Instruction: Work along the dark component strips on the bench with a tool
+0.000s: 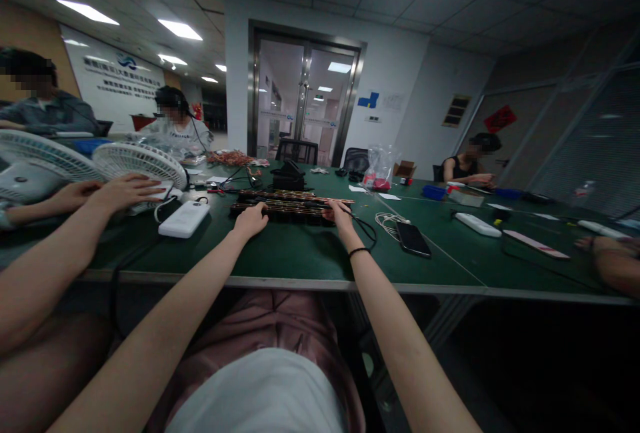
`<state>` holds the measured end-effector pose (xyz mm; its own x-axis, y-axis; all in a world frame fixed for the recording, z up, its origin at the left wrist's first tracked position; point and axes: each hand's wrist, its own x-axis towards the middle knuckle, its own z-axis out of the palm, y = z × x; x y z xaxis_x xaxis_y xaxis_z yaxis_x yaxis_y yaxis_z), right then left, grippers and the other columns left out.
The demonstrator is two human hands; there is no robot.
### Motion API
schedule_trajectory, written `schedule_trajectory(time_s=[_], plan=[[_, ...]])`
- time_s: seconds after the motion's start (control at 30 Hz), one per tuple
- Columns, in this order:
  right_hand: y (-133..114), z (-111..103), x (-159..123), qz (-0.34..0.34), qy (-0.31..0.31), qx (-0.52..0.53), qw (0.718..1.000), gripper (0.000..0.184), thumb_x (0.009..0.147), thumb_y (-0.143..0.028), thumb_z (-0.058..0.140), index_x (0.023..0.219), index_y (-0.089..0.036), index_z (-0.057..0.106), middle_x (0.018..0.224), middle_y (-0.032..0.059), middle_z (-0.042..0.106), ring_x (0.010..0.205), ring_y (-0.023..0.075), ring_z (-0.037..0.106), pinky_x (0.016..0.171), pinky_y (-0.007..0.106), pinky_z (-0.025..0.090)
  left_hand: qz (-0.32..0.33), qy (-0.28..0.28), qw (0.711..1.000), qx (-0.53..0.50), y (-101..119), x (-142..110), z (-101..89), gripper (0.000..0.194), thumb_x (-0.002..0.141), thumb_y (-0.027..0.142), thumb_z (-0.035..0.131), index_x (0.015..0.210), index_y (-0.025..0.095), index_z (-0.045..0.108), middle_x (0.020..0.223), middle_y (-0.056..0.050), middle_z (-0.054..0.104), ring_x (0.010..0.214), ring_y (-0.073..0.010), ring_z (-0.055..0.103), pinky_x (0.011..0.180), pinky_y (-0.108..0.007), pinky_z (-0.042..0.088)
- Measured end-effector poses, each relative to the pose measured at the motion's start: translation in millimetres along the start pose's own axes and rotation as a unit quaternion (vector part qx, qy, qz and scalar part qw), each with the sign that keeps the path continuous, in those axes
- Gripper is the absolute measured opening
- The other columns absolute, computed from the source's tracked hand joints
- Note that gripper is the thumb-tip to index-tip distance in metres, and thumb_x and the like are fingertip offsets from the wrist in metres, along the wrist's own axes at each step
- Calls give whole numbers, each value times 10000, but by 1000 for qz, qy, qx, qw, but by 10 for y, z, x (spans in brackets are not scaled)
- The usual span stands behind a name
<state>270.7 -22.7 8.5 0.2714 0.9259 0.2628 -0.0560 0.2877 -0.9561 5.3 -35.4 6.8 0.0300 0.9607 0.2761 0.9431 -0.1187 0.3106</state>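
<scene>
At a green table (310, 266), we work with both hands over a row of copper-coloured rods (287, 205), which lies directly before us, on and along a dark base. Our left hand (251, 221) rests at the rods' left part, its fingers loosely bent and touching them; we cannot tell whether it grips any. Our right hand (340, 215), a dark band at its wrist, is at the rods' right end, fingers half curled over a black cable (369, 226) that loops out to the right; how firmly it holds the cable we cannot tell.

Just behind the rods stands a black holder (289, 175). Left of the rods lies a white box (184, 219), and beyond that a co-worker's hand (131, 191) reaches toward a white fan (143, 163). Right of the rods we see a coiled white cord (389, 225) touching a black phone (414, 239). Behind the rods to the left sits a heap of copper wire (229, 158); behind them to the right, a clear plastic bag (383, 161).
</scene>
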Motion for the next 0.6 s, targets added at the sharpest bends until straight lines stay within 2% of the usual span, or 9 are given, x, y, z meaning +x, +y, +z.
schedule_trajectory(time_s=[0.37, 0.6], plan=[[29, -9, 11, 2, -8, 6, 1000, 159, 827, -358, 657, 747, -221, 670, 604, -9, 672, 580, 160, 655, 633, 270, 551, -1, -4, 1000, 0, 13, -13, -16, 383, 936, 250, 508, 1310, 208, 581, 1086, -112, 739, 1091, -291, 687, 935, -376, 532], [36, -9, 15, 1, -2, 6, 1000, 171, 811, -381, 674, 745, -223, 662, 591, -8, 664, 569, 176, 650, 626, 293, 558, 4, -4, 1000, -8, -2, -5, -6, 382, 932, 253, 507, 1302, 202, 585, 1081, -114, 741, 1086, -291, 686, 930, -381, 537]])
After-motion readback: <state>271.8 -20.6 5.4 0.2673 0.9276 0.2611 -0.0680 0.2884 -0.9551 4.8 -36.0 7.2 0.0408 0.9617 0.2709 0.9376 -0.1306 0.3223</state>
